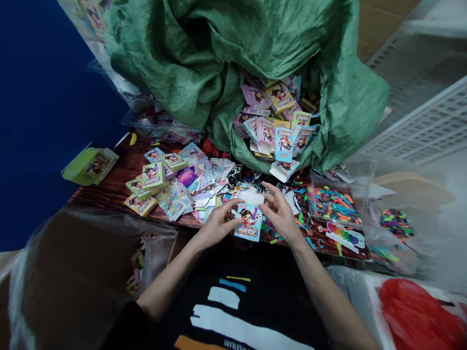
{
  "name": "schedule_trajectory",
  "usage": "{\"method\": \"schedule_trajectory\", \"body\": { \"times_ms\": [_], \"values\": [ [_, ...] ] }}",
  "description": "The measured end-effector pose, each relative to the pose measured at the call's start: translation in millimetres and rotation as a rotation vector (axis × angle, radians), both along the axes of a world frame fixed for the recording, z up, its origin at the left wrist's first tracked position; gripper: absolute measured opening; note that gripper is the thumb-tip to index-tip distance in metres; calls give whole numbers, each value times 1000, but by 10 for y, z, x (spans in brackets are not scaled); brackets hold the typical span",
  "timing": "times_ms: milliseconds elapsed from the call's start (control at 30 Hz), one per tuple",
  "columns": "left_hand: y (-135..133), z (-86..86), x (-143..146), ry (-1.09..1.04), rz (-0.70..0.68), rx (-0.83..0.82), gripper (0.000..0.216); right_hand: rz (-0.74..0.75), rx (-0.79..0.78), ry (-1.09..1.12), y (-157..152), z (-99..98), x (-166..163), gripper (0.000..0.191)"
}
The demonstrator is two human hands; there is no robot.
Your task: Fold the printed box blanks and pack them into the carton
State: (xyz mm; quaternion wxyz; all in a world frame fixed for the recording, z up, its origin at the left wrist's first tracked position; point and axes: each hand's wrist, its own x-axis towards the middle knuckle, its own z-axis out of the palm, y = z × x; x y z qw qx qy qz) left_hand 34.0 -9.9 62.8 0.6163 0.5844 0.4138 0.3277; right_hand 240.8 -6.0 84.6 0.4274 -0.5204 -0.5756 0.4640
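Note:
My left hand (219,223) and my right hand (279,214) meet over a small blue printed cardboard box (248,222) with a cartoon figure on its front. Its white flap (251,198) stands open at the top. My left fingers grip the box's left side, while my right thumb and fingers press at its right edge near the flap. Just beyond my hands, a loose heap of flat printed cards and boxes (186,182) covers the wooden surface (116,167). More pink, blue and yellow boxes (277,119) lie in a green woven sack (204,53).
A plastic tray of multicoloured foam pieces (333,206) stands to the right, beside a white lattice crate (426,126). A lime-green box (90,166) rests at the left edge, against dark blue cloth (40,112). A plastic-lined carton (80,277) sits lower left, and red plastic (419,316) lower right.

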Motion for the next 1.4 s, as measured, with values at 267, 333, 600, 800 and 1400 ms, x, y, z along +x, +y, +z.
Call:
{"method": "schedule_trajectory", "body": {
  "times_ms": [267, 333, 600, 800, 1400],
  "values": [
    [-16, -81, 8, 26, 52, 45, 53, 99, 63, -19, 6, -67, -15, 22],
    [-15, -90, -2, 67, 18, 74, 53, 46, 7, -32, -4, -109, -41, 22],
    [-27, -43, -28, 78, -22, 174, 51, -84, -80, 62, 6, -71, -76, 30],
    [-90, -138, -55, 119, -37, 216, 53, 22, -87, 53, 8, -28, -38, 27],
    [-154, -145, -1, 90, -68, 146, 56, 80, 56, -111, -194, -12, 58, 19]
  ]
}}
